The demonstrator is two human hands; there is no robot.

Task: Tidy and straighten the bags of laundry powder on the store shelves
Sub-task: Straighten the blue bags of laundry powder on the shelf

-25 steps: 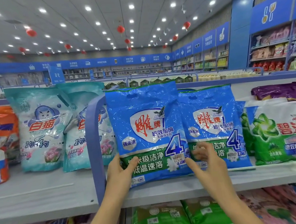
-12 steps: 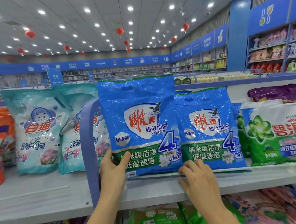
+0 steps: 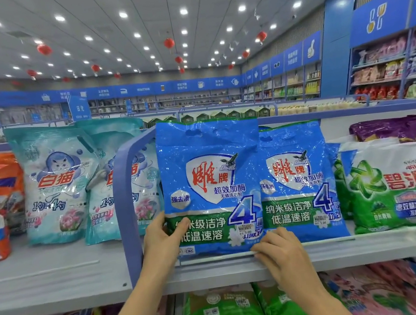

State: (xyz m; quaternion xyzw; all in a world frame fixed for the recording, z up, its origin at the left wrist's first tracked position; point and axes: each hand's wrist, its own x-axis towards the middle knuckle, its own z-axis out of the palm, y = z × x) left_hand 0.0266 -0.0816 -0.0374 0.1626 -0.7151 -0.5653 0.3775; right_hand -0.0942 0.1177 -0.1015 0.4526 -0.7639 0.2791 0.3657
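Easily toppled off shelf (image 3: 377,244): gripping bag (image 3: 212,175) low with left hand (image 3: 163,245), touching its base with curled right hand (image 3: 284,255), hold unclear.

front blue bag (image 3: 211,172) has a green band, red lettering, a blue 4; teal bags (image 3: 56,182) show pink flowers.

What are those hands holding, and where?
The left hand grips the front blue bag by its lower left edge; the right hand touches its bottom right corner, grip unclear.
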